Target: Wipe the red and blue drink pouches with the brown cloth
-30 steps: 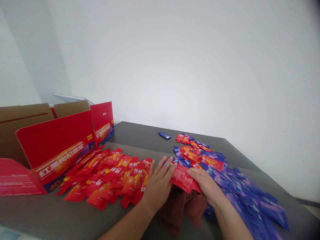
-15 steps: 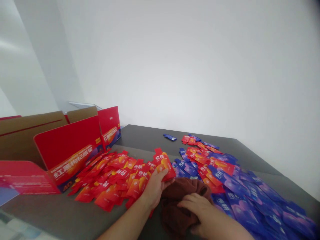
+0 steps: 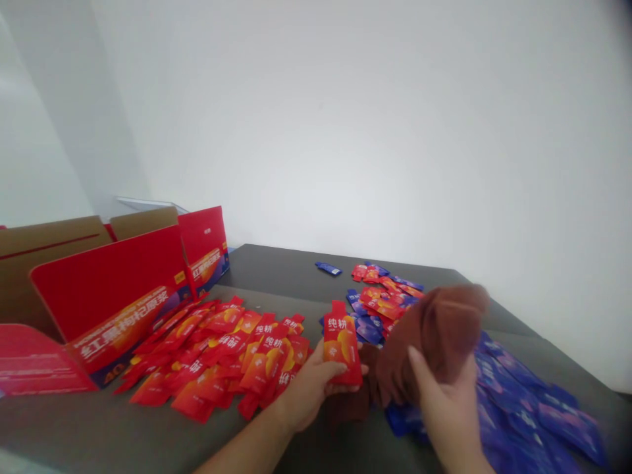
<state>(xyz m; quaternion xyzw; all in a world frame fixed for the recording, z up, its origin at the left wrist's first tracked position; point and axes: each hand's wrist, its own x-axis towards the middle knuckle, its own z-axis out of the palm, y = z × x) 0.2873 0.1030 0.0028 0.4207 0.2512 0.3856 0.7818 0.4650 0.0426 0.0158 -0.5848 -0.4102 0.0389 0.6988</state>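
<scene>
My left hand (image 3: pixel 309 388) is closed on a red pouch (image 3: pixel 342 341) with white characters, held upright just above the grey table (image 3: pixel 123 428). My right hand (image 3: pixel 447 405) grips a dark brown cloth (image 3: pixel 434 336) and has it lifted off the table, right of the pouch. A spread of red pouches (image 3: pixel 222 355) lies left of my left hand. Blue pouches (image 3: pixel 518 401) lie under and to the right of my right hand.
An open red carton (image 3: pixel 123 289) with brown flaps stands at the left. Mixed red and blue pouches (image 3: pixel 382 296) lie farther back, and a single blue pouch (image 3: pixel 328 268) lies apart near the table's far edge. A white wall rises behind.
My right hand has taken the brown cloth and raised it off the table. My left hand has shifted the red pouch slightly right and turned it upright.
</scene>
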